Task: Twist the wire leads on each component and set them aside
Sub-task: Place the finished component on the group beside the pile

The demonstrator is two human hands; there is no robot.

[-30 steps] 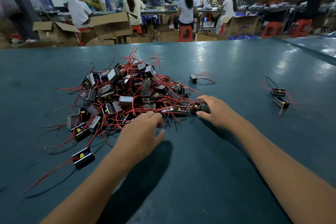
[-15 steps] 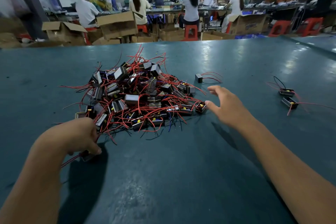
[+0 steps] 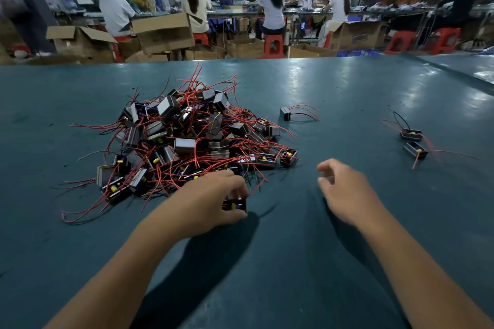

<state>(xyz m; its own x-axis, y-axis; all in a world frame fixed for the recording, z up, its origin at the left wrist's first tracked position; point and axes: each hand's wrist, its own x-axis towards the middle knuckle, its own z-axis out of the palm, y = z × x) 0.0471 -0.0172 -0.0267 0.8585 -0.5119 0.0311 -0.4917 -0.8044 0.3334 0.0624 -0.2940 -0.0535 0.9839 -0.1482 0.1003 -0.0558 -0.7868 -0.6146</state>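
Left hand: the left hand [image 3: 211, 200] grips a small black component [image 3: 235, 204] with a yellow spot, fingers curled over its top, thumb below it, at the near edge of the pile.
Held component: sits low over the surface [image 3: 267, 275], just in front of the heap; whether it touches the surface cannot be told.
Right hand: the right hand [image 3: 344, 195] hovers to the right of the held component, apart from it, fingers loosely curled and grasping nothing.
Pile: a heap of components [image 3: 192, 139] tangled in red wire leads lies left of centre.
Single component: one component [image 3: 285, 113] with red leads lies alone just right of the pile's far side.
Set-aside pair: two components [image 3: 413, 141] lie close together well to the right.
Background: seated workers [image 3: 272, 8], cardboard boxes and red stools beyond the surface's far edge.
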